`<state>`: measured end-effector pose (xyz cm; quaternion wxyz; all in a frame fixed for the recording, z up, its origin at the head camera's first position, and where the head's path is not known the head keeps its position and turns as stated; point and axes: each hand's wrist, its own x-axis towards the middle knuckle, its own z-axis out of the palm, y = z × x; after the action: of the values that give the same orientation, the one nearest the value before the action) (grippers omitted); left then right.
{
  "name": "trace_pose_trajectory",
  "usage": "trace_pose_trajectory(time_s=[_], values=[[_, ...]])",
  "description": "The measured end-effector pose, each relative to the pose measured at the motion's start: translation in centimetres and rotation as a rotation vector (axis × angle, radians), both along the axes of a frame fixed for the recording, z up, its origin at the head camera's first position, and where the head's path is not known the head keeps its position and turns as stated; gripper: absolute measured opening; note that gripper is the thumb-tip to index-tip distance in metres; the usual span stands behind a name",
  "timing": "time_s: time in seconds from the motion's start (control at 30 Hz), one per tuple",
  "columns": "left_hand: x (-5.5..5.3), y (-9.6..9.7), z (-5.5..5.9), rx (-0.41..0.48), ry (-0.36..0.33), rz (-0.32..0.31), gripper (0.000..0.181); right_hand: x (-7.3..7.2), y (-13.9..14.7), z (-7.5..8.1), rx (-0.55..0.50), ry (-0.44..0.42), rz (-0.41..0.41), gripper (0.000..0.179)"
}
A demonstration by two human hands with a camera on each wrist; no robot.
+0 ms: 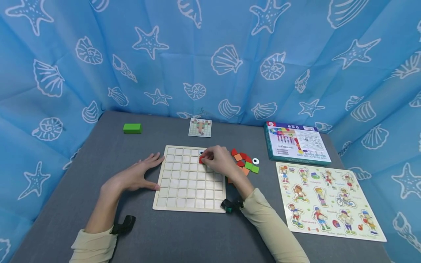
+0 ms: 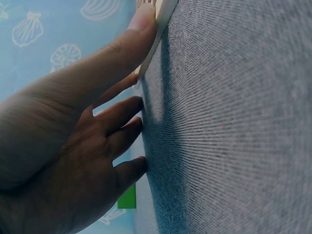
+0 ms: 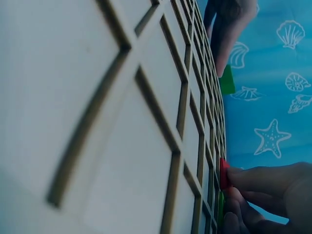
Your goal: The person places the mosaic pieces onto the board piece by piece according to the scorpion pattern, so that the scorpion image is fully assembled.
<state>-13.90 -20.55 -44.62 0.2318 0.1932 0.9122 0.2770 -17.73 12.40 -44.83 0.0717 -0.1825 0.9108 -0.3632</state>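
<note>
A pale wooden grid board (image 1: 182, 183) with square cells lies flat on the table. My right hand (image 1: 219, 160) pinches a small red tile (image 3: 224, 174) between thumb and fingers at the board's upper right. Just above that tile, a white round piece with a dark centre (image 1: 201, 152) sits in a cell, partly covered by the hand. A bit of green (image 3: 221, 209) shows below the red tile in the right wrist view. My left hand (image 1: 135, 178) has its fingers spread, with thumb (image 2: 142, 18) and fingertips at the board's left edge.
Right of the board lie several loose red, orange and green tiles (image 1: 248, 165) and a white ring (image 1: 255, 161). A picture card (image 1: 200, 128) and green block (image 1: 132, 128) are at the back. A boxed set (image 1: 297, 142) and a picture puzzle board (image 1: 329, 202) stand right.
</note>
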Motion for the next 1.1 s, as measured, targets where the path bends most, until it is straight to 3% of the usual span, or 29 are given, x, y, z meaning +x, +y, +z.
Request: trace_pose_trajectory(time_s=[0.2, 0.5, 0.8, 1.1], values=[[0.1, 0.1, 0.0, -0.009, -0.003, 0.011, 0.113, 0.1, -0.1, -0.1, 0.006, 0.024, 0.006, 0.011], [0.3, 0.1, 0.1, -0.012, -0.005, 0.014, 0.113, 0.4, 1.3, 0.0, -0.073, 0.010, -0.010, 0.011], [0.3, 0.2, 0.1, -0.014, -0.004, 0.018, 0.113, 0.8, 4.9, 0.6, -0.121, 0.020, -0.057, 0.015], [0.2, 0.2, 0.2, -0.014, 0.001, 0.014, 0.113, 0.9, 9.2, 0.5, -0.067, 0.023, -0.126, 0.016]])
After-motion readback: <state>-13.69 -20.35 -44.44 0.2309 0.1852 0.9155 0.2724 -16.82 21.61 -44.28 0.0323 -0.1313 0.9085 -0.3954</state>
